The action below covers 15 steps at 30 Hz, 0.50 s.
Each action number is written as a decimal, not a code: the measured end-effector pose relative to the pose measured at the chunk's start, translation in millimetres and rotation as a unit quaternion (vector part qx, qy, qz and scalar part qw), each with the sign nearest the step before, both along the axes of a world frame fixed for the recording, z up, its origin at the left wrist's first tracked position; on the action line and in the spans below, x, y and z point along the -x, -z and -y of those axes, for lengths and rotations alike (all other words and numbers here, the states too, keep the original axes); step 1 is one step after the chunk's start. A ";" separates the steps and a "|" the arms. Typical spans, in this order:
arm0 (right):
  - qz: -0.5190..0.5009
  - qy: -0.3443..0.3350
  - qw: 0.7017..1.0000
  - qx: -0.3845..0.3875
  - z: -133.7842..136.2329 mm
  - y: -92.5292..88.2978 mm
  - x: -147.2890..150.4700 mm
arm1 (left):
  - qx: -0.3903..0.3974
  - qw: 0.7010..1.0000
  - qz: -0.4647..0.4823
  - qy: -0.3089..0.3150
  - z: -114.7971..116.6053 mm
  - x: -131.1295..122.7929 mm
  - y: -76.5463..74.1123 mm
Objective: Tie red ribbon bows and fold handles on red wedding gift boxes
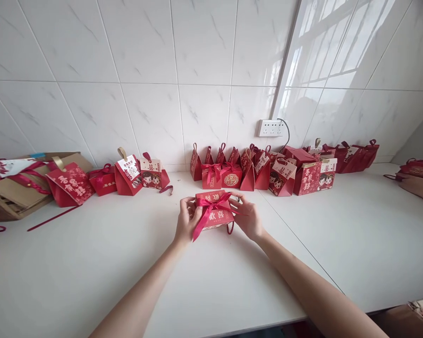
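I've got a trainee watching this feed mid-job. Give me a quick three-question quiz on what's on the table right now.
1. Multiple choice: what do the left hand and right hand hold between them?
A) a beribboned red box
B) a roll of tape
C) a pair of scissors
2. True or false: the wall socket sits on the tiles above the row of red gift bags.
3. Fill in: the brown cardboard lies at the far ___ end of the table.

Key: 1 A; 2 true; 3 left.
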State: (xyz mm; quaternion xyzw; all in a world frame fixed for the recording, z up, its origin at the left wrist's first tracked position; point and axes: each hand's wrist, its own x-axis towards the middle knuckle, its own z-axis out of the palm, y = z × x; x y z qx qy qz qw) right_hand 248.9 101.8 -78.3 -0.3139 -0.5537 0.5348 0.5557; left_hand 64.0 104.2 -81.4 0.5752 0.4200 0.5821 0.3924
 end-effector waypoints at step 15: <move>0.154 0.155 0.975 -0.044 14.9 -10.6 11.3 | -0.150 0.983 -0.102 0.021 12.2 -0.6 -6.9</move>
